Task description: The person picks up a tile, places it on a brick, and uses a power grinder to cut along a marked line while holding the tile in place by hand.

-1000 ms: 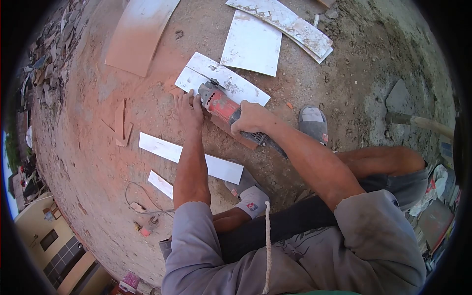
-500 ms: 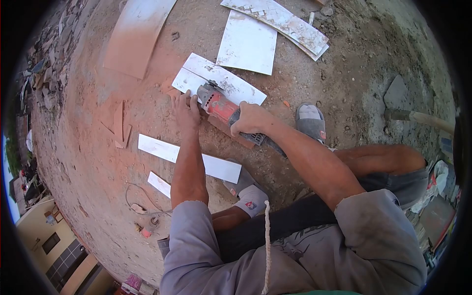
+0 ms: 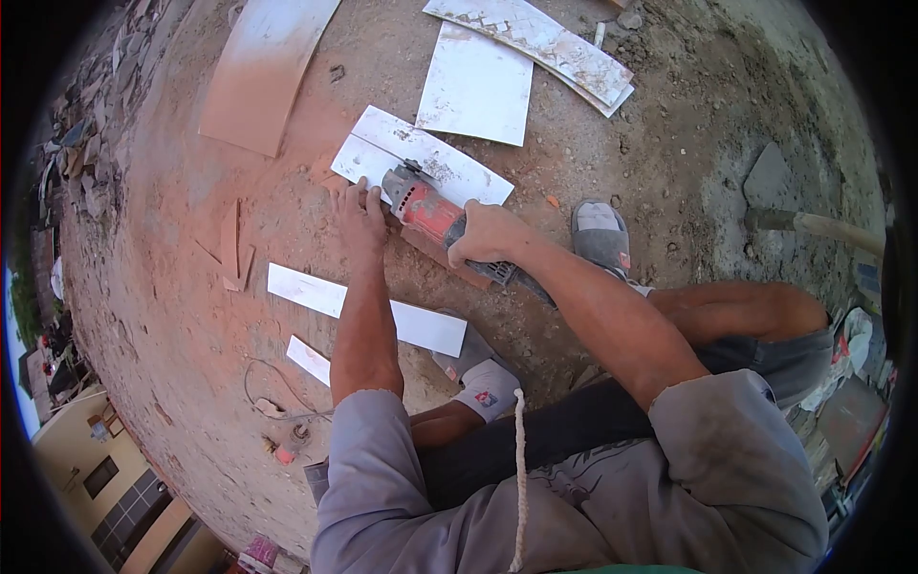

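My right hand [image 3: 490,235] grips the body of a red and grey angle grinder [image 3: 426,208], whose disc end rests on a white tile [image 3: 421,161] lying on the dirt ground. My left hand [image 3: 360,216] presses flat on the near edge of that tile, just left of the grinder head. Reddish cutting dust covers the ground around the tile.
A cut white strip [image 3: 363,308] and a smaller white piece [image 3: 308,359] lie near my left forearm. More tiles lie farther off: a square white one [image 3: 475,86], a dusty long one [image 3: 263,72], a patterned stack [image 3: 535,43]. My sandalled feet [image 3: 601,237] rest on the ground. A shovel [image 3: 803,222] is at right.
Both hands, the grinder and the tile sit slightly higher and further left in view; the grinder has crept a little along the tile.
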The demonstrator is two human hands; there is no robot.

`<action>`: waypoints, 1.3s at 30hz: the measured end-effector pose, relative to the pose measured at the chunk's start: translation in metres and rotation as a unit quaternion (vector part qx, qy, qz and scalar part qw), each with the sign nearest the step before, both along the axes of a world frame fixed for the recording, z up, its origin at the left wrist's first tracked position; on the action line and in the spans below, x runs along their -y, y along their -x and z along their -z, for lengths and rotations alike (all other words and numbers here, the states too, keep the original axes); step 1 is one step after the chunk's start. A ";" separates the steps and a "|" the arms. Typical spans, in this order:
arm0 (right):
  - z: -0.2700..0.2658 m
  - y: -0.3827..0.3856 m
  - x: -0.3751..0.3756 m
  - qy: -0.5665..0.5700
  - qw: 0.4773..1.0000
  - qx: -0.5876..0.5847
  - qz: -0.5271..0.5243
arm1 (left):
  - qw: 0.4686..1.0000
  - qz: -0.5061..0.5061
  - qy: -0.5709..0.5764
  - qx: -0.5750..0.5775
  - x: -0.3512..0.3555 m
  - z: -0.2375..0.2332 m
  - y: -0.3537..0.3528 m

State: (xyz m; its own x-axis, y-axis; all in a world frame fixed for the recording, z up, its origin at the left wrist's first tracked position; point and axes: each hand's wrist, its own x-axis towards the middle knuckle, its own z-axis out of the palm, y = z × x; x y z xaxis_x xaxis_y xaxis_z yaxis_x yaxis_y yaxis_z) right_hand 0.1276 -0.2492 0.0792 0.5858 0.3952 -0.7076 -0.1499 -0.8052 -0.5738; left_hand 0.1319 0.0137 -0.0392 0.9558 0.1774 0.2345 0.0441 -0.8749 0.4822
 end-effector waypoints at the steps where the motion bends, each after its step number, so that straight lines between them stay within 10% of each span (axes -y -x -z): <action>1: 0.000 0.001 0.001 0.000 1.000 0.000 0.001 | 1.000 0.001 0.000 0.000 0.000 0.001 0.000; 39: 0.003 0.008 0.009 -0.003 1.000 0.000 0.003 | 0.999 -0.023 -0.016 -0.024 0.011 -0.013 0.002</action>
